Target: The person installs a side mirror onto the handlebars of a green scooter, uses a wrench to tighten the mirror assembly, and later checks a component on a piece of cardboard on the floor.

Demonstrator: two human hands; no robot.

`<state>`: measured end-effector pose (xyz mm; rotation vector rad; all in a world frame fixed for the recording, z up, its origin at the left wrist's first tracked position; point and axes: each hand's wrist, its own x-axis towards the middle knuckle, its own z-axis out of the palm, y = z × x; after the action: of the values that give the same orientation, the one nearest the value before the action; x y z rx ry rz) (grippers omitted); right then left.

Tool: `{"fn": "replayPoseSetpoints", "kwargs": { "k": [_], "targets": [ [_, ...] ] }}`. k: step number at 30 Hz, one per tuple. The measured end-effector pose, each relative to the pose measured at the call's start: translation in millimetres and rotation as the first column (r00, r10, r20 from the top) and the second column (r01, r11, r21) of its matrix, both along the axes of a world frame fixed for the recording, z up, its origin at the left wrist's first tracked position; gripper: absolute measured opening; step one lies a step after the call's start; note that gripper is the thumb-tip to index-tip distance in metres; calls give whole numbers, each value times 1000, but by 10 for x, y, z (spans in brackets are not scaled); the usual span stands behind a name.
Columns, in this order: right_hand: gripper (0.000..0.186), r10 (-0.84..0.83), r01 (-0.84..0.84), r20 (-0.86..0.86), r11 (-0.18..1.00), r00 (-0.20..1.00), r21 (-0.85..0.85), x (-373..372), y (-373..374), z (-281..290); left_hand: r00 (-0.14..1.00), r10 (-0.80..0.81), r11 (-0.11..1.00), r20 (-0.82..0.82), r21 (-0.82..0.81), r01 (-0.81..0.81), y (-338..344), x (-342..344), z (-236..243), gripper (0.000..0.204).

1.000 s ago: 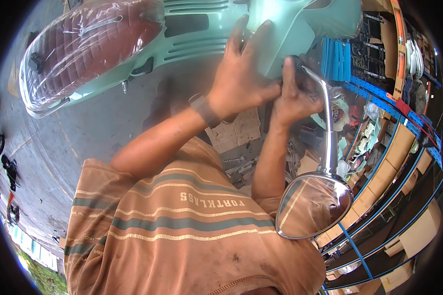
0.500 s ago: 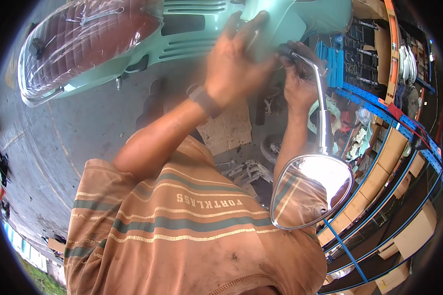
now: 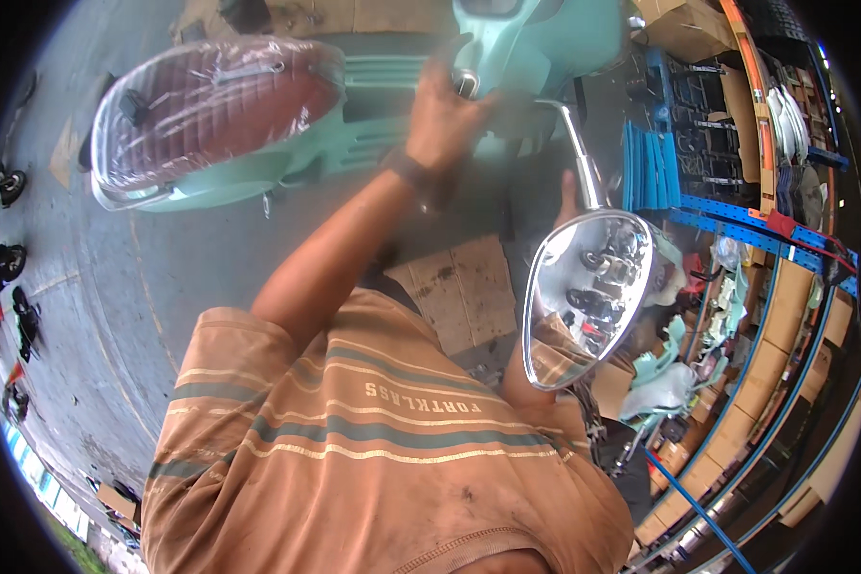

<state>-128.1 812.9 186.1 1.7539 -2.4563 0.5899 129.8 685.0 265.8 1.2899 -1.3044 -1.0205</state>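
Observation:
A mint-green scooter (image 3: 306, 158) stands across the far side, with a round chrome mirror (image 3: 591, 297) reaching toward me on a chrome stem (image 3: 580, 148). My left hand (image 3: 442, 120), with a dark band on its wrist, is at the scooter's handlebar. Its slightly blurred fingers bend over the bar, with the thumb stretched toward the stem's base and a chrome part between thumb and forefinger. Most of my right hand (image 3: 568, 194) is behind the mirror; one blurred upright finger shows beside the stem. What that hand touches is hidden.
The scooter's dark red seat (image 3: 230, 91) is wrapped in clear plastic. Flattened cardboard (image 3: 454, 292) lies on the grey floor. To the right stand blue-framed shelves (image 3: 737, 222) with boxes and parts. Several parked motorbikes (image 3: 10, 187) are at the far left.
My right hand has left the mirror stem's base and dropped behind the mirror. My left hand stays at the handlebar. The view has shifted, and the scooter shows farther off.

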Motion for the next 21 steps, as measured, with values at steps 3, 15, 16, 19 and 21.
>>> {"fn": "replayPoseSetpoints", "kwargs": {
  "k": [3, 15, 16, 19, 21],
  "targets": [
    [39, -276, 266, 236, 961, 931, 77, -146, 766, -556, 944, 26, 999, -328, 50, -11, -18, 173, 151, 80],
    [28, -54, -181, 186, 90, 981, 979, 1353, 4499, -2878, 930, 340, 790, -144, 580, -199, 1735, 2983, -1133, 64],
    [30, -369, -105, 144, 125, 918, 987, 1597, 4480, -2903, 908, 400, 769, -124, 584, -258, 1936, 3357, -1270, 63],
    [41, -684, 84, 100, 230, 723, 969, 2233, 4146, -2892, 792, 582, 707, -184, 595, -382, 2400, 4331, -1226, 58],
    [36, -542, 177, 107, 446, 833, 877, 2704, 3740, -2809, 749, 644, 678, -154, 567, -467, 2482, 4964, -1168, 53]
  ]
}}
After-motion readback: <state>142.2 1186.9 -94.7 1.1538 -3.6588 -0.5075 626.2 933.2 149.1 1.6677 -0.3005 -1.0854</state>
